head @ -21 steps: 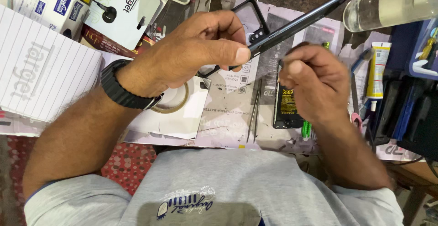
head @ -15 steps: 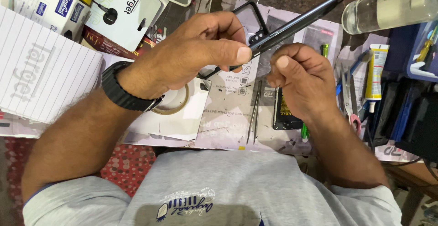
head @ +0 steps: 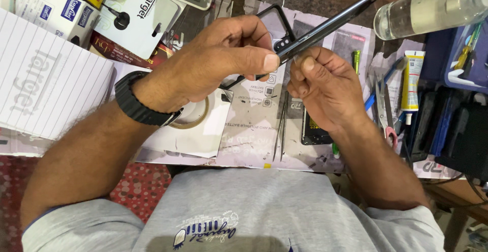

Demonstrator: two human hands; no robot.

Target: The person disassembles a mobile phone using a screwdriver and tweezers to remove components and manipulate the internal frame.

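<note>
Phone: black smartphone [head: 333,24] held edge-on above the surface, running from picture centre up toward 2 o'clock.
Left hand: left hand [head: 218,61] grips the phone's lower end, thumb pressed flat on the near edge, fingers curled tight around it.
Right hand: right hand [head: 328,86] sits just below the phone at 4 o'clock of the left hand, fingers pinched together against the underside; what they pinch is too small to tell.
Wrist: black watch [head: 133,105] on the left arm.
Below the hands: tweezers [head: 280,125] lying on printed paper [head: 251,125], a tape roll [head: 190,117] at 9 o'clock of them.
Far right: white glue tube [head: 410,79], clear bottle [head: 432,8] at 1 o'clock.
</note>
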